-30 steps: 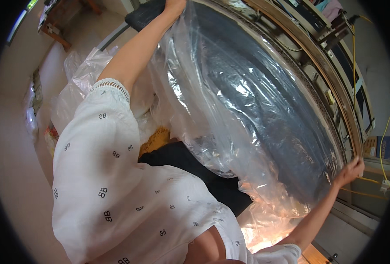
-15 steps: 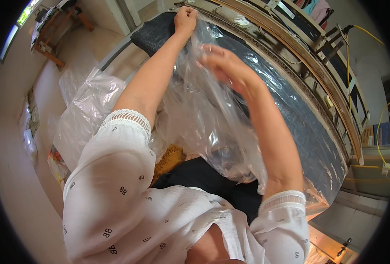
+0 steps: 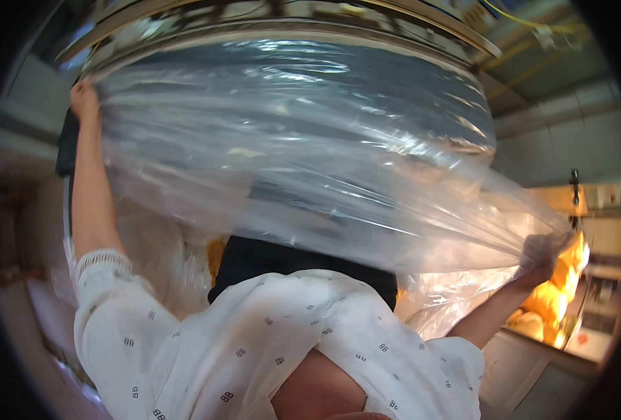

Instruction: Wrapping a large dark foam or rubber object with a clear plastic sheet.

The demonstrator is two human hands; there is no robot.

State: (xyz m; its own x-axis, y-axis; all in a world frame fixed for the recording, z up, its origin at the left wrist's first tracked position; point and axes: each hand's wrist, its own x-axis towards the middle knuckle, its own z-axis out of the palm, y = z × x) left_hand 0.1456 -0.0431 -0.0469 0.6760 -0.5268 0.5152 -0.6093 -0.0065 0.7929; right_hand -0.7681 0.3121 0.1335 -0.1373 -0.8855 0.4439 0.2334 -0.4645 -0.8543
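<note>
Across the dark panel [image 3: 394, 77] in front of me stretches a clear plastic sheet [image 3: 310, 161] — pulled wide between my hands, which are well apart. At its upper left corner my left hand [image 3: 84, 99] grips the edge; at its lower right corner my right hand [image 3: 543, 253] bunches the plastic tight.

A large clear plastic bag [image 3: 310, 154] is stretched wide across the view.
</note>
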